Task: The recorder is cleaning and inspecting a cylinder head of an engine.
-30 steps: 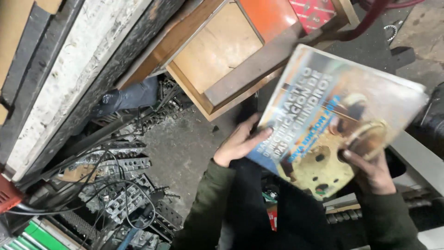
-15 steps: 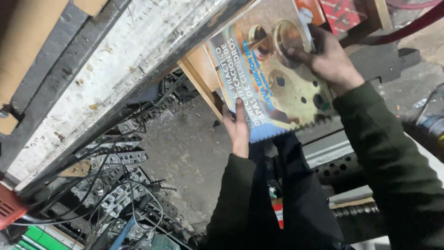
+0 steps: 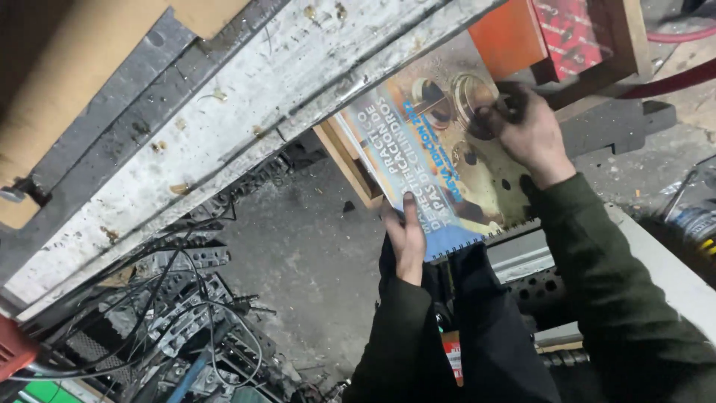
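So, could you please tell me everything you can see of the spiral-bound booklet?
The spiral-bound booklet has a glossy blue-and-tan cover picturing metal machine parts, with wire binding along its lower edge. It is held tilted, its upper corner tucked under the pale, scuffed beam. The left hand supports the bound edge; the right hand presses on the cover.

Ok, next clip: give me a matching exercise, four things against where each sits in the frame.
Things:
1. spiral-bound manual
2. left hand
3. right hand
4. tangle of black cables

Places:
A. on the manual's upper right part
B. lower left, over metal parts on the floor
C. at the manual's lower edge
D. held between both hands, its top corner under a white beam

Pairs: 1-D, 2-C, 3-A, 4-B
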